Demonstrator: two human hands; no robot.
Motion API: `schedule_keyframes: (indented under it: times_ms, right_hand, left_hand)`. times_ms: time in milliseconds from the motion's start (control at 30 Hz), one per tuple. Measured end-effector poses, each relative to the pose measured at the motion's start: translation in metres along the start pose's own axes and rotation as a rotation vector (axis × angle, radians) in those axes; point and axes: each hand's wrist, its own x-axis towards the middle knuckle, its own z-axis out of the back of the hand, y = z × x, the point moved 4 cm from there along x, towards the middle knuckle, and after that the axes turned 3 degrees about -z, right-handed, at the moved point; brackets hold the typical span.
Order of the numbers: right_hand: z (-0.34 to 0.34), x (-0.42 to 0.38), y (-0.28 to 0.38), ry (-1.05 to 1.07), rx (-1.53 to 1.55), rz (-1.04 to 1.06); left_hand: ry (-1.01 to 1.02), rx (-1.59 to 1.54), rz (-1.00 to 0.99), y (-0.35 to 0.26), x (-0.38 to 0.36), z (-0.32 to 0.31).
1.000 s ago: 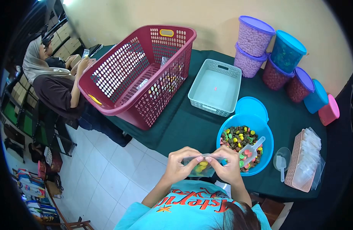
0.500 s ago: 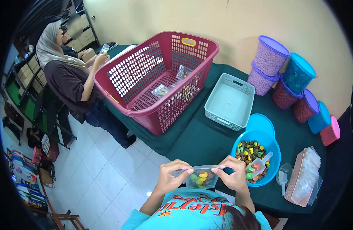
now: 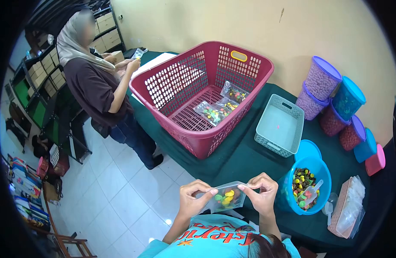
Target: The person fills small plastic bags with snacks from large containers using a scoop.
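Note:
A clear plastic bag with yellow, green and brown pieces inside is stretched between my two hands in front of my chest. My left hand pinches its upper left corner between thumb and fingers. At the upper right corner, my right hand holds the bag in the same kind of pinch. To the right stands a blue tub of mixed colourful pieces, with a clear scoop resting in it. Several filled bags lie inside the large maroon basket.
A grey-green tray sits beyond the tub. Stacked lidded containers line the wall at right. A pink basket of clear bags stands at the right edge. Another person stands beyond the maroon basket, holding a small bag.
The view has shifted, so the basket, tray and tub appear farther right. More of the filled bags in the basket shows. Both hands still hold the bag's top corners.

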Motion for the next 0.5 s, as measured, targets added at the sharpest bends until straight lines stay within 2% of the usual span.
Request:
schedule_keyframes:
  times_ms: [167, 267, 367, 433, 500]
  right_hand:
    - [-0.011, -0.004, -0.014, -0.114, 0.059, -0.063]
    - [-0.01, -0.008, -0.022, -0.151, 0.063, -0.092]
    - [-0.005, -0.009, -0.024, -0.066, 0.017, -0.135]
    - [-0.002, -0.009, -0.026, -0.013, 0.152, -0.289]
    - [0.004, -0.009, -0.029, 0.088, 0.169, -0.294]
  left_hand:
    - [0.016, -0.122, 0.115, 0.01, 0.004, 0.006]
    - [0.033, -0.181, 0.1, 0.017, 0.002, 0.008]
    - [0.027, -0.259, 0.14, 0.022, 0.0, 0.005]
    - [0.05, -0.234, 0.166, 0.024, -0.001, 0.001]
    - [0.066, -0.204, 0.19, 0.025, -0.002, -0.006]
